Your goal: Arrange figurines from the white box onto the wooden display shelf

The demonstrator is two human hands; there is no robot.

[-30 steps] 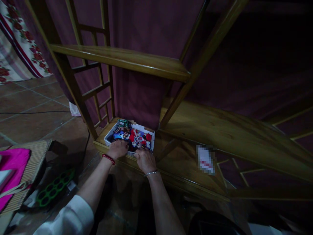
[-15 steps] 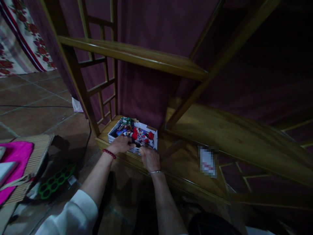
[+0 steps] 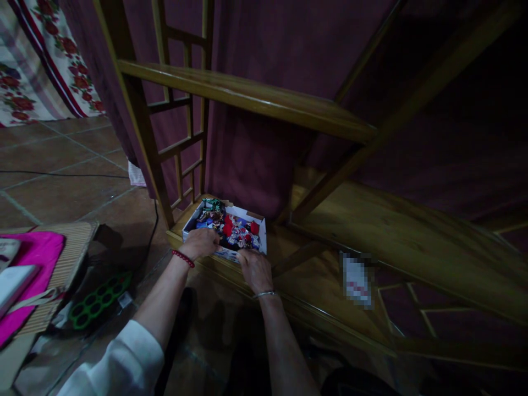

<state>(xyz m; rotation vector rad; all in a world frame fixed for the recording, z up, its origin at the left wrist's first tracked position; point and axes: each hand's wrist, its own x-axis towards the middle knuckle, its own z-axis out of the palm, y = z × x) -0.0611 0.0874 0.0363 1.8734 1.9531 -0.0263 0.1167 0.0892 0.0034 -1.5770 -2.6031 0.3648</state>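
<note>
Along the shelf [image 3: 284, 241] the box [image 3: 226, 253] lies lengthwise, left hand [image 3: 201, 243] and right hand [image 3: 256, 270] half-curled at its rim, hold unclear.

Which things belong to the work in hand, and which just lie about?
Apparently in use: left hand, right hand, white box, colourful small items inside.
Seemingly just lying about: pink cloth, white object on it, green holed rack, black cord.

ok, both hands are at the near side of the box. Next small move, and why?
I'd probably steady the white box with the right hand and nudge one of the small items with the left hand: the right is at the near rim, the left's fingers reach over it, and the contents lie jumbled.
</note>
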